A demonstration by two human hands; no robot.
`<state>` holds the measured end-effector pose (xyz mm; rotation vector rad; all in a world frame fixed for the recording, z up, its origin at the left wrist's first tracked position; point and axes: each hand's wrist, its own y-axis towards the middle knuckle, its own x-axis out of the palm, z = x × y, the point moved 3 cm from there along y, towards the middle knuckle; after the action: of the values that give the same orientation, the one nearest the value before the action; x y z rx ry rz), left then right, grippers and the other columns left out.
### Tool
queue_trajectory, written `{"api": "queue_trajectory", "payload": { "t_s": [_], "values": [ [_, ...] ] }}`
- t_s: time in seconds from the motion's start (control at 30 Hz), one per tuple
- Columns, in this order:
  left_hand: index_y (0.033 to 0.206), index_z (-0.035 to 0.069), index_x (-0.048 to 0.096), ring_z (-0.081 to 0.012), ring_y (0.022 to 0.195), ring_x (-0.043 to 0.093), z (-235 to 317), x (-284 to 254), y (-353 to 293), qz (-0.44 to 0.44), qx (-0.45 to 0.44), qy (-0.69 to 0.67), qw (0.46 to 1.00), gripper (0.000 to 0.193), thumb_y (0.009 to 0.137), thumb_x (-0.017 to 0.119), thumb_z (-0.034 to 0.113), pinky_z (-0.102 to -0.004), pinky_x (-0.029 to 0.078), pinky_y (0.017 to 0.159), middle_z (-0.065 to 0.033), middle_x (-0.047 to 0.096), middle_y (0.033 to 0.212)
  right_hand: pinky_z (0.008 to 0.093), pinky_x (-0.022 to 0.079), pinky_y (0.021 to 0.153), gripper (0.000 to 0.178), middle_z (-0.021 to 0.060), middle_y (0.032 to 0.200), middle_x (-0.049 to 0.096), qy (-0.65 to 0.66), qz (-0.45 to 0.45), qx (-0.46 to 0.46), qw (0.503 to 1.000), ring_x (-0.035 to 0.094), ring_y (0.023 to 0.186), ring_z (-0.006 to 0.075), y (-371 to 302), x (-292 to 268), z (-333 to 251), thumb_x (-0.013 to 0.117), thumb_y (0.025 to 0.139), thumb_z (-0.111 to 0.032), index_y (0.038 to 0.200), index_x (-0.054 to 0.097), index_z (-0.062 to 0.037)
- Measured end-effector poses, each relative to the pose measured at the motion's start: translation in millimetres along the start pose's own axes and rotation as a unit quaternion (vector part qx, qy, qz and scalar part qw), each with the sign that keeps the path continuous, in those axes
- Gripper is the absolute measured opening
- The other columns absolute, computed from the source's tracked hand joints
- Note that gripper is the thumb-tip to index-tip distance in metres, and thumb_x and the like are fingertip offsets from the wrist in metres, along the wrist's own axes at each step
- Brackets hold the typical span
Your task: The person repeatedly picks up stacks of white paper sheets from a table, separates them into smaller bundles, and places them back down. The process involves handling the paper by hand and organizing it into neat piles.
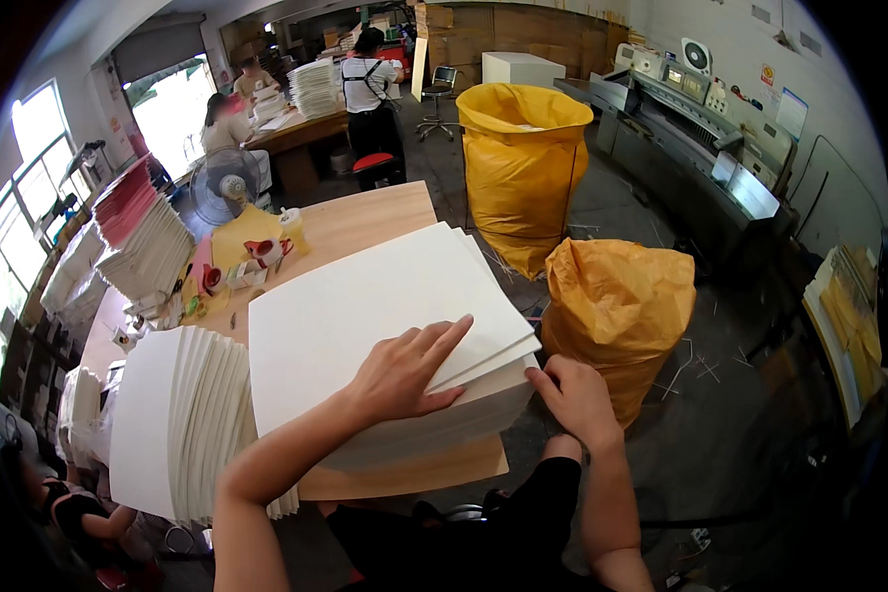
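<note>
A tall stack of large white paper sheets (365,286) lies on the wooden table in front of me, its top few sheets fanned slightly askew at the right. Across the top sheet rests my left hand (409,370), palm down, with index finger and thumb stretched apart. At the stack's near right corner, my right hand (577,397) has its fingers bent and its thumb against the sheet edges, closed on the corner. How many sheets it pinches cannot be made out. Left of the stack stands another pile of white sheets (183,424), its layers spread in steps.
Two yellow sacks (523,163) (617,316) stand on the floor right of the wooden table (385,205). Tape rolls, a cup and a bottle (293,229) lie beyond the paper. A fan (229,185), a large grey machine (681,128) and several people are around.
</note>
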<state>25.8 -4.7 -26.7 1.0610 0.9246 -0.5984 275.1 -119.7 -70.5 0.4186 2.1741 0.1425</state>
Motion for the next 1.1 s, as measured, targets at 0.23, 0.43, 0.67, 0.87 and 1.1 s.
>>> {"api": "queue_trajectory", "payload": {
  "t_s": [0.23, 0.43, 0.67, 0.87, 1.1],
  "values": [
    [0.163, 0.044, 0.042, -0.0368, 0.099, 0.074, -12, 3, -6, -0.045, 0.034, 0.017, 0.998, 0.076, 0.096, 0.071, 0.022, -0.0436, 0.066, 0.080, -0.0216, 0.051, 0.157, 0.0487, 0.046, 0.062, 0.038, 0.0208, 0.070, 0.057, 0.089, 0.074, -0.065, 0.991, 0.061, 0.065, 0.0396, 31, 9, -52, 0.069, 0.103, -0.028, 0.080, 0.057, -0.0001],
    [0.143, 0.036, 0.060, -0.0373, 0.096, 0.073, -16, 6, -15, -0.005, 0.059, -0.020, 0.998, 0.053, 0.094, 0.072, 0.022, -0.0453, 0.065, 0.075, -0.0192, 0.054, 0.150, 0.0241, 0.038, 0.050, 0.039, -0.0059, 0.070, 0.046, 0.434, 0.046, 0.069, 0.897, 0.044, 0.058, 0.0042, 33, 28, -24, 0.065, 0.110, -0.033, 0.081, 0.049, -0.0130],
    [0.131, 0.033, 0.070, -0.0337, 0.099, 0.073, -26, 9, -10, 0.072, 0.076, -0.073, 0.992, 0.039, 0.093, 0.074, 0.022, -0.0453, 0.064, 0.075, -0.0161, 0.057, 0.149, 0.0250, 0.038, 0.052, 0.031, -0.0053, 0.071, 0.047, 0.519, 0.082, 0.098, 0.845, 0.045, 0.061, 0.0046, 32, 29, -25, 0.065, 0.109, -0.028, 0.086, 0.052, -0.0127],
    [0.126, 0.031, 0.073, -0.0327, 0.110, 0.074, -19, -7, -9, 0.019, 0.015, -0.095, 0.995, 0.031, 0.095, 0.077, 0.029, -0.0453, 0.064, 0.083, -0.0153, 0.060, 0.146, 0.0206, 0.037, 0.048, 0.038, -0.0045, 0.067, 0.052, 0.463, 0.008, 0.075, 0.883, 0.050, 0.056, 0.0028, 37, 11, -52, 0.067, 0.108, -0.034, 0.081, 0.054, -0.0120],
    [0.132, 0.031, 0.074, -0.0337, 0.116, 0.071, -11, -17, -2, -0.014, 0.022, -0.098, 0.995, 0.053, 0.083, 0.090, 0.043, -0.0450, 0.062, 0.090, -0.0155, 0.062, 0.145, 0.0232, 0.037, 0.047, 0.036, -0.0034, 0.064, 0.051, 0.578, -0.015, 0.117, 0.807, 0.052, 0.054, 0.0072, 45, 17, -46, 0.067, 0.106, -0.025, 0.076, 0.053, -0.0124]
  ]
}}
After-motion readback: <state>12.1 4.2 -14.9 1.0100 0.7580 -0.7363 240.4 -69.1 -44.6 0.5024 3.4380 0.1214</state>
